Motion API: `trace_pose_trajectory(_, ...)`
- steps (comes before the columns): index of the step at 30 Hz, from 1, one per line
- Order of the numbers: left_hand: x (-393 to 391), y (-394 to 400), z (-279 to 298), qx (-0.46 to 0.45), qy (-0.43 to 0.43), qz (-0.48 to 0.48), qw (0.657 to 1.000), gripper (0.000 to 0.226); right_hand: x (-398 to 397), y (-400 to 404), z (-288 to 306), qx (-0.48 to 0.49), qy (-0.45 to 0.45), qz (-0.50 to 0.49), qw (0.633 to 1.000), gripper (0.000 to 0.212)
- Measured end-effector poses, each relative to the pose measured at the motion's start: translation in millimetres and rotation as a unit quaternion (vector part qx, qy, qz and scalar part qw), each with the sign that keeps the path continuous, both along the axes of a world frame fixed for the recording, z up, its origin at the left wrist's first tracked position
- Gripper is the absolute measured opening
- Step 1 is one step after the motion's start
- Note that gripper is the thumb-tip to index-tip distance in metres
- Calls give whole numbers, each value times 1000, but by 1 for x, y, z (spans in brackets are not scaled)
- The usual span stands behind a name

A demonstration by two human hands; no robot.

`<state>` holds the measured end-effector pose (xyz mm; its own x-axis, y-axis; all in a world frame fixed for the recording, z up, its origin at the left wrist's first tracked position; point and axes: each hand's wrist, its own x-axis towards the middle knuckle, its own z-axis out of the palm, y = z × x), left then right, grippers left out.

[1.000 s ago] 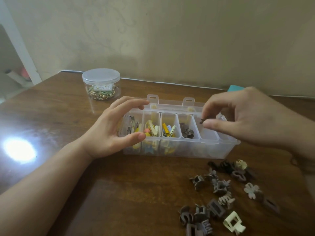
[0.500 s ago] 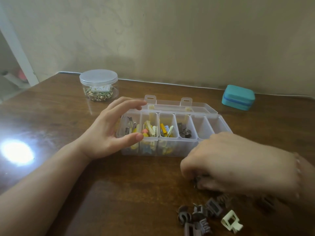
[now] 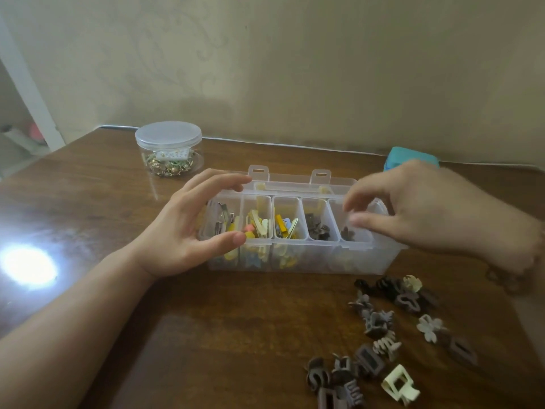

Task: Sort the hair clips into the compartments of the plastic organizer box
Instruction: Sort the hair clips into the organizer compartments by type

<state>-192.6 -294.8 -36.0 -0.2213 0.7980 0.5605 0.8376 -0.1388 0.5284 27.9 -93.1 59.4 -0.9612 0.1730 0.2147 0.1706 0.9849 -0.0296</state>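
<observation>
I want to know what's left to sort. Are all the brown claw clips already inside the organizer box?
No: many brown claw clips lie loose on the table in front of the organizer box.

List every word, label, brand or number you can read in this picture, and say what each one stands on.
No text can be read anywhere in the picture.
Round clear jar: a white card with small marks lies inside it, too small and blurred to read.
Plastic organizer box: no label or print shows.
Teal case: no print shows on the part in view; the right hand covers the rest.
Loose hair clips: no markings show.
</observation>
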Motion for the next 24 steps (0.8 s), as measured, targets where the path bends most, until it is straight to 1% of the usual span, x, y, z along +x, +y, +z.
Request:
trace_pose_trajectory(2,0,0,0,-1,-4,0,1000,68,6,-9,12,-3,27,11,1000,12)
trace_pose_trajectory(3,0,0,0,0,-5,-1,1000,68,10,-16,17,5,16,26,1000,18)
trace_pose_trajectory(4,0,0,0,1,-5,-1,1000,68,15,-21,18,10,-18,42,999,23)
trace_pose_trajectory(6,0,0,0,2,-5,0,1000,67,24,-33,9,11,-108,39,993,37)
trace_pose_trajectory(7,0,0,0,1,-7,-1,1000,67,30,-37,0,17,-120,41,992,43)
trace_pose_trajectory(8,0,0,-1,0,-8,-1,1000,67,35,-39,-11,27,-115,44,992,44)
trace_pose_trajectory(10,0,0,-1,-3,-9,0,1000,67,39,-43,-29,52,-112,37,992,39)
trace_pose_trajectory(14,0,1,-2,-4,-16,-5,1000,67,39,-45,-49,57,-65,41,995,27)
trace_pose_trajectory(17,0,1,-2,0,-19,-5,1000,67,37,-39,-41,4,-17,30,999,26)
trace_pose_trajectory(18,1,1,-2,1,-23,-4,1000,67,36,-35,-35,-23,25,19,999,27)
trace_pose_trajectory(20,2,2,-2,3,-29,-4,1000,67,33,-29,-24,-100,140,4,985,21)
trace_pose_trajectory(21,2,2,-2,3,-30,-4,1000,67,30,-26,-21,-116,167,-8,979,18)
trace_pose_trajectory(22,2,2,-2,3,-30,-5,1000,67,26,-24,-21,-119,165,-23,979,18)
trace_pose_trajectory(24,2,1,-1,2,-30,-8,1000,69,22,-20,-27,-103,108,-45,988,19)
